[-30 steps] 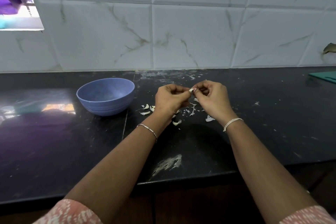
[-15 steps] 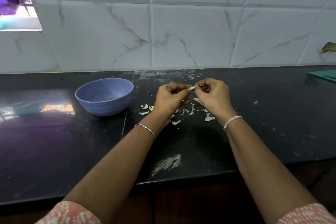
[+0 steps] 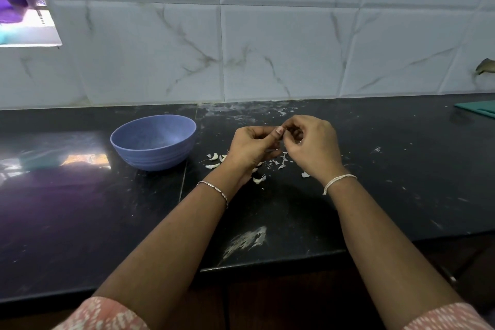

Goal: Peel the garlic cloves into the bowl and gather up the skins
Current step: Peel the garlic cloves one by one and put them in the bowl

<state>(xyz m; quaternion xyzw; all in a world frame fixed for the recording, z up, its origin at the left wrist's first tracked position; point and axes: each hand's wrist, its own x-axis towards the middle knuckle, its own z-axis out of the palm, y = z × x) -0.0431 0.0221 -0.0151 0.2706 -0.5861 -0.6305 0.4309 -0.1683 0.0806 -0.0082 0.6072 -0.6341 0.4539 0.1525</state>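
Pinching at a small garlic clove from both sides, the left hand [image 3: 251, 147] and the right hand [image 3: 313, 144] meet fingertip to fingertip above the counter [image 3: 80, 209], every finger curled in; the clove itself is almost wholly hidden behind the thumbs, so which hand steadies it and which pulls the skin cannot be told. Holding it low and right over the mess looks deliberate, since whatever comes off drops among the loose skins [image 3: 213, 158] that lie scattered under and just left of the hands, with a few more pieces near the right wrist. The blue bowl [image 3: 155, 158] stands upright to the left of the hands, near enough for a short reach once a clove is bare; nothing can be made out in the part of its inside that shows. By that, I judge the peeling to be in its early or middle part and the gathering of skins not yet begun. The counter is dark polished stone, scuffed and dusted with pale specks, with a white smear [image 3: 246, 240] near its front edge and a bright reflection at the left. Behind it rises a wall of large white marbled tiles [image 3: 281, 48]. An opening [image 3: 26, 21] with purple cloth sits at the far left, and a teal board [image 3: 479, 108] lies at the far right.
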